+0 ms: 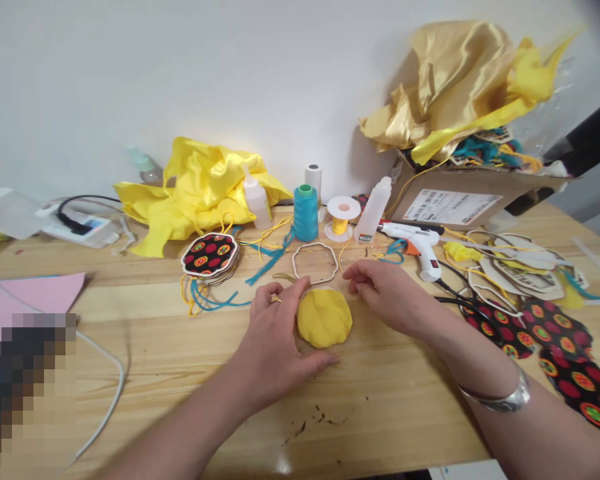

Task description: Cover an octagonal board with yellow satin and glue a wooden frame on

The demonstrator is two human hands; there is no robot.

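A round yellow fabric-covered piece (pixel 325 318) with a gathered, creased surface lies flat on the table. My left hand (pixel 275 340) is around its left side, thumb and index finger spread apart near its edge. To the upper right, my right hand (pixel 387 293) is held with fingers curled together; whether anything is between its fingertips is hidden. Just beyond both hands lies a scalloped wooden frame (pixel 316 263). Yellow cord from a white spool (pixel 340 217) runs down close to my right fingertips.
Behind stand teal thread (pixel 307 213), a squeeze bottle (pixel 257 200) and a white bottle (pixel 375 210). A glue gun (pixel 415 243) and patterned fabric (pixel 565 373) lie right. Patterned frames (pixel 210 255) and yellow satin (pixel 195 187) sit left; a cardboard box (pixel 455 193) stands back right.
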